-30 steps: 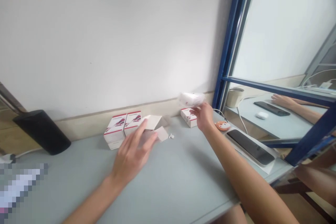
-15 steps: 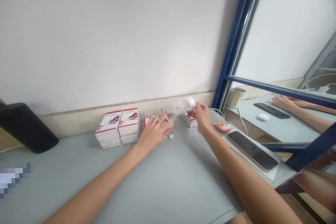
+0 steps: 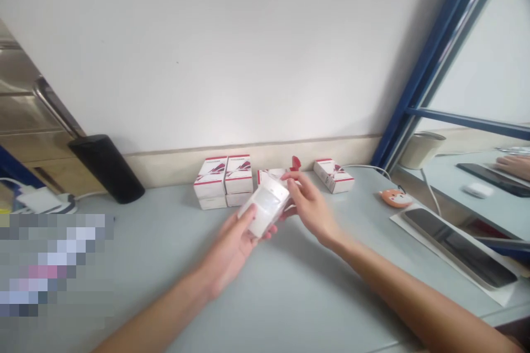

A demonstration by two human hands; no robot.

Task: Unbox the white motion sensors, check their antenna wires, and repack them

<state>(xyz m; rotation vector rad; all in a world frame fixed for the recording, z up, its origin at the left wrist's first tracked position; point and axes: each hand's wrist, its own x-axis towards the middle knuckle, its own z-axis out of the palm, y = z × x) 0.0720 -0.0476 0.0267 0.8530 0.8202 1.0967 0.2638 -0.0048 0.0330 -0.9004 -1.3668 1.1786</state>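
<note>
My left hand [image 3: 242,226] grips a flat white item with a greyish rounded window [image 3: 267,204], apparently wrapped in clear plastic. The thumb lies over its face and the fingers curl beneath. At the item's upper right edge, my right hand [image 3: 306,201] is closed, with thumb and fingertips pinching the wrapping. The item is tilted above the grey table [image 3: 269,298]. Directly behind it lies a white-and-red box [image 3: 275,172] with a raised red flap [image 3: 296,163], partly covered by the item and my right hand.
Stacked white-and-red boxes [image 3: 223,174] stand left of my hands, against the wall. Another such box [image 3: 333,175] lies to the right. Farther right are an orange-and-white object [image 3: 395,198] and a black phone [image 3: 459,245] on white paper. A black cylinder [image 3: 108,168] leans at left.
The white item has come left and nearer to me in my right hand. My left hand has left the box behind and closed on the item. The view has shifted left.
</note>
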